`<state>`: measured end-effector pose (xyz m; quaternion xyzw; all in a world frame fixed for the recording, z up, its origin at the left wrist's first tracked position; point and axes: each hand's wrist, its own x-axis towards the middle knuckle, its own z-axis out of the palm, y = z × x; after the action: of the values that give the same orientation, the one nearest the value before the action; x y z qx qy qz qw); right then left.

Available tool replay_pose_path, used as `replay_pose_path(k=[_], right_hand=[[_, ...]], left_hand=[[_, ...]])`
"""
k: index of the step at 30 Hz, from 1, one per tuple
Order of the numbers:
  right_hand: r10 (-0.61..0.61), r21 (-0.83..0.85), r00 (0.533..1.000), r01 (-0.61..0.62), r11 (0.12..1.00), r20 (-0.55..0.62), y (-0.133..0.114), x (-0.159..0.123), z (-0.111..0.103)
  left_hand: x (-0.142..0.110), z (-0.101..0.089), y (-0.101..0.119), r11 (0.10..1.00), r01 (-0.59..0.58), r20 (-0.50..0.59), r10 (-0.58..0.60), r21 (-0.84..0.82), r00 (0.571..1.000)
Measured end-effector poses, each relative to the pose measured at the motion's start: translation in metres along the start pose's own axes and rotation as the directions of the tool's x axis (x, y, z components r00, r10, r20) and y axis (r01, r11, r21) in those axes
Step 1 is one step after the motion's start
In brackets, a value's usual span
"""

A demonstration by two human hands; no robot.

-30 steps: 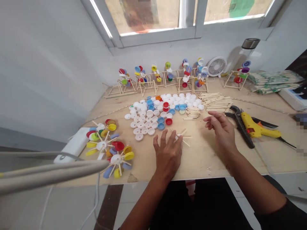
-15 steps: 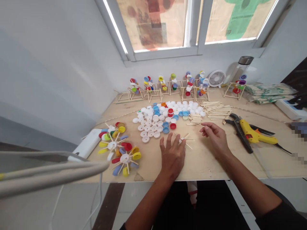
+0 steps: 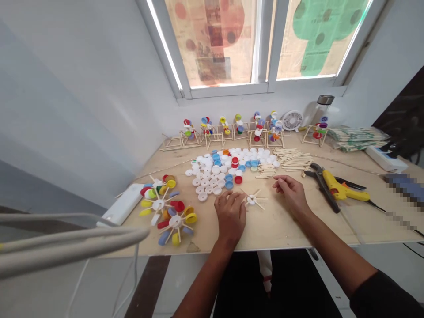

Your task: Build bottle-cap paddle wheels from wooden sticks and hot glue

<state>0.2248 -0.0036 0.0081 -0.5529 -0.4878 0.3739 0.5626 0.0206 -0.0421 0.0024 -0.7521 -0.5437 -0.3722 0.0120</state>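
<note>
On the table before me lies a white bottle cap (image 3: 251, 200) with thin wooden sticks spreading from it like spokes. My left hand (image 3: 230, 218) rests just left of it, fingers lightly bent and apart, close to the stick ends; whether they touch cannot be seen. My right hand (image 3: 293, 194) hovers to the right, fingers loosely curved toward the cap, nothing visible in them. Beyond my hands are many loose caps, mostly white (image 3: 211, 181), some blue (image 3: 229, 184) and red (image 3: 238, 179). A short pile of cut sticks (image 3: 266, 170) lies beside them.
Finished cap wheels (image 3: 175, 221) lie at left by a white box (image 3: 124, 205). Stick frames with cap wheels (image 3: 258, 129) line the back. At right are a yellow glue gun (image 3: 341, 187), black-handled cutters (image 3: 324, 190), longer sticks (image 3: 293, 159) and a power strip (image 3: 386, 159). Cables (image 3: 99, 240) hang front left.
My left hand has drawn back to the left off the spoked cap, which now shows fully. My right hand has stayed about where it was. The camera view has tilted up slightly.
</note>
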Motion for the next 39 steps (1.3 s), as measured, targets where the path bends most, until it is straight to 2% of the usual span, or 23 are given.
replay_pose_path(k=[3,8,11,14,18,23,28,37,39], right_hand=[[0.003,-0.002,1.0,-0.003,1.0,0.005,0.002,0.001,0.0],[0.009,-0.01,1.0,-0.009,1.0,0.01,0.004,0.001,0.0],[0.011,-0.016,1.0,-0.01,1.0,0.014,0.006,0.002,-0.001],[0.015,-0.017,0.999,-0.015,1.0,0.03,0.007,0.002,-0.001],[0.024,-0.017,0.999,-0.024,1.0,0.047,0.006,0.002,0.0],[0.024,-0.03,0.998,-0.022,0.999,0.055,0.004,0.0,0.001],[0.024,-0.054,0.999,-0.021,0.998,0.044,0.006,0.001,0.0],[0.014,-0.105,0.998,-0.006,0.994,0.068,0.009,0.002,0.0],[0.002,-0.168,0.995,0.014,0.986,0.095,0.01,0.003,-0.001]], left_hand=[[0.01,0.0,-0.005,0.999,-0.012,0.052,0.01,0.049,0.999],[0.029,0.003,-0.01,0.974,-0.143,0.208,0.106,0.173,0.972],[0.032,0.002,-0.013,0.954,-0.191,0.244,0.134,0.23,0.961],[0.028,-0.005,-0.014,0.948,-0.182,0.266,0.111,0.26,0.958],[0.018,-0.016,-0.009,0.956,-0.105,0.32,0.013,0.274,0.947],[0.009,-0.019,-0.003,0.965,-0.02,0.297,-0.06,0.261,0.953],[0.001,-0.021,-0.006,0.962,0.04,0.242,-0.109,0.271,0.964],[-0.008,-0.019,-0.009,0.973,0.097,0.194,-0.138,0.208,0.971],[-0.008,-0.018,-0.01,0.973,0.11,0.19,-0.149,0.201,0.97]])
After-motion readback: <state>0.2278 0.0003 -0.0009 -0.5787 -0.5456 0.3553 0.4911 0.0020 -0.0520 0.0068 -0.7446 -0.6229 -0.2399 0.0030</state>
